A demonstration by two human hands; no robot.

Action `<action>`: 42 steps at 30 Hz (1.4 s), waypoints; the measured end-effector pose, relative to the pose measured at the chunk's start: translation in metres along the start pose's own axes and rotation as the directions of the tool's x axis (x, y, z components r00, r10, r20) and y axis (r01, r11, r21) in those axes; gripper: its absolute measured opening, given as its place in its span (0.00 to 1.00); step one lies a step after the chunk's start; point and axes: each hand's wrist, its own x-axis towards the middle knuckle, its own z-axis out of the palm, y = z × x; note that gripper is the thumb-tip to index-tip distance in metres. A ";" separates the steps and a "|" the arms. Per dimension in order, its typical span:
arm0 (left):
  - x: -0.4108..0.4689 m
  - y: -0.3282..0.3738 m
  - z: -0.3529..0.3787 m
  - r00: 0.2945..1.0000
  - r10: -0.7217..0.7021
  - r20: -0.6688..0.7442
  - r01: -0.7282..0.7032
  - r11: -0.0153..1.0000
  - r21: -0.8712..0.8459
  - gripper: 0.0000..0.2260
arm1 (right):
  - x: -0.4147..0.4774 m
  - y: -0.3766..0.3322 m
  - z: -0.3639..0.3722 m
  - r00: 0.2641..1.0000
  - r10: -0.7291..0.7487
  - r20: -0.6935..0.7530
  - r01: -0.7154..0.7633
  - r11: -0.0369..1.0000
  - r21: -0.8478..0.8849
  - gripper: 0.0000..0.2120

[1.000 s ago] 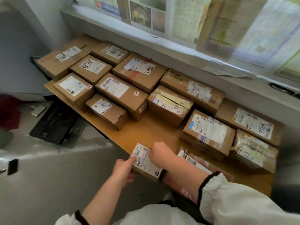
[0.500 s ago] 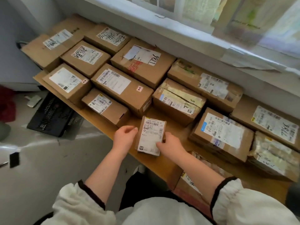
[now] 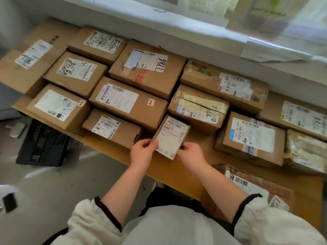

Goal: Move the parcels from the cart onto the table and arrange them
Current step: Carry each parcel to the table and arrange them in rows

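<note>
Presently a small parcel [image 3: 170, 137] is pinched at its near end, the left hand [image 3: 142, 152] on one edge and the right hand [image 3: 192, 154] on the other. It is held label up over the table [image 3: 177, 171], between a low box [image 3: 113, 129] and a taped box [image 3: 198, 108].

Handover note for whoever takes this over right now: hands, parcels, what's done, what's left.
Left hand: grips the small labelled parcel at its near left edge.
Right hand: grips its near right corner.
The parcel is label up and tilted, over the front of the wooden table.
Done: about a dozen cardboard parcels sit in rows on the table.
Left: probably seat this one in the front-row gap. The cart is out of view, so the remaining count is unknown.
</note>
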 end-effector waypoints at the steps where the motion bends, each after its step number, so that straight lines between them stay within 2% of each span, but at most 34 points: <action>1: -0.001 -0.003 0.000 1.000 -0.022 0.010 0.023 0.999 -0.024 0.18 | 0.001 -0.001 0.000 1.000 0.006 -0.008 -0.006 1.000 -0.005 0.08; 7: 0.000 -0.001 0.002 0.998 -0.026 0.058 0.030 0.997 -0.066 0.19 | 0.002 -0.007 -0.005 1.000 0.021 -0.019 -0.021 1.000 0.011 0.09; 10: -0.008 0.006 0.003 0.999 -0.005 0.048 0.006 1.000 -0.013 0.17 | -0.005 -0.013 -0.014 0.996 0.086 0.030 -0.089 0.991 0.100 0.08; 13: -0.029 0.011 -0.008 0.983 0.149 -0.109 -0.145 0.988 0.044 0.10 | -0.024 -0.023 -0.051 0.985 0.130 0.116 -0.151 0.968 0.201 0.13; 15: -0.051 0.024 -0.012 0.934 0.276 -0.229 -0.287 0.958 -0.014 0.06 | -0.040 -0.027 -0.099 0.985 0.048 0.166 -0.086 0.969 0.231 0.12; 16: -0.063 0.034 -0.007 0.920 0.324 -0.222 -0.343 0.938 -0.051 0.06 | -0.049 -0.025 -0.127 0.989 -0.001 0.146 -0.035 0.969 0.245 0.10; 17: -0.077 0.047 0.003 0.912 0.375 -0.165 -0.391 0.917 -0.081 0.07 | -0.057 -0.020 -0.158 0.995 -0.042 0.086 0.018 0.965 0.262 0.08; 19: -0.103 0.073 0.041 0.892 0.449 0.045 -0.438 0.885 -0.157 0.07 | -0.068 -0.003 -0.220 0.987 -0.082 -0.136 0.118 0.952 0.282 0.07; 21: -0.127 0.096 0.096 0.840 0.438 0.319 -0.394 0.898 -0.195 0.07 | -0.074 0.027 -0.274 0.921 -0.049 -0.386 0.176 0.938 0.299 0.08; 23: -0.144 0.107 0.157 0.760 0.369 0.535 -0.346 0.926 -0.147 0.06 | -0.076 0.064 -0.312 0.833 0.037 -0.551 0.176 0.928 0.328 0.08; 25: -0.154 0.112 0.212 0.715 0.307 0.628 -0.324 0.942 -0.092 0.08 | -0.075 0.098 -0.332 0.780 0.102 -0.618 0.084 0.961 0.265 0.08; 27: -0.157 0.114 0.254 0.724 0.274 0.634 -0.320 0.946 -0.044 0.13 | -0.070 0.125 -0.340 0.771 0.128 -0.624 -0.005 0.981 0.194 0.09; 29: -0.157 0.115 0.283 0.743 0.247 0.622 -0.344 0.938 0.038 0.16 | -0.063 0.143 -0.341 0.804 0.152 -0.576 -0.055 0.982 0.182 0.09; 33: -0.156 0.109 0.309 0.789 0.141 0.599 -0.322 0.924 0.207 0.19 | -0.053 0.159 -0.336 0.864 0.162 -0.477 -0.044 0.967 0.249 0.10; 35: -0.158 0.107 0.313 0.814 0.138 0.563 -0.308 0.926 0.217 0.19 | -0.050 0.161 -0.334 0.876 0.147 -0.460 -0.013 0.959 0.282 0.10; 39: -0.172 0.111 0.310 0.830 0.137 0.540 -0.276 0.943 0.184 0.18 | -0.053 0.158 -0.334 0.873 0.205 -0.442 -0.008 0.913 0.408 0.10; 42: -0.187 0.120 0.297 0.824 0.214 0.525 -0.298 0.951 0.081 0.16 | -0.072 0.146 -0.341 0.861 0.146 -0.487 0.065 0.919 0.389 0.11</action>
